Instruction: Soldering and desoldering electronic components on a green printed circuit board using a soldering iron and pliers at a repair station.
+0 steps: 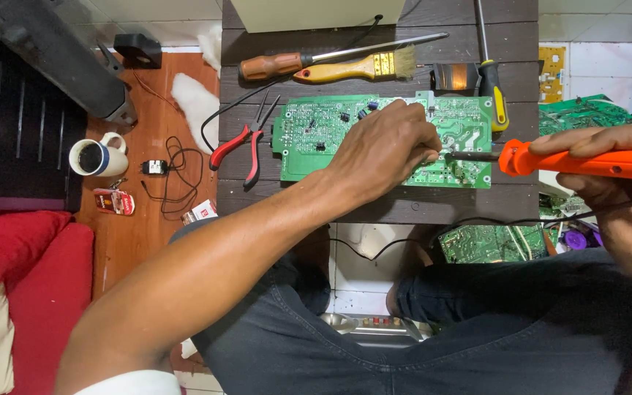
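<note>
Here, over a dark wooden table (404, 205):
- The left hand (385, 150) rests curled on the green circuit board (309, 139), fingertips pinched at something too small to make out.
- The right hand (608, 157) grips an orange soldering iron (579, 162), its tip touching the board beside the left fingers.
- Red-handled pliers (239, 150) lie just left of the board.

Green circuit board (309, 143) lies flat on dark wooden table, solder side up, long edge running left-right, right part partly hidden. Orange-handled soldering iron (587, 162) lies roughly level, dark metal tip pointing left, touching board's right half near its near edge; handle runs off right of view, black cord trailing nearer.
</note>
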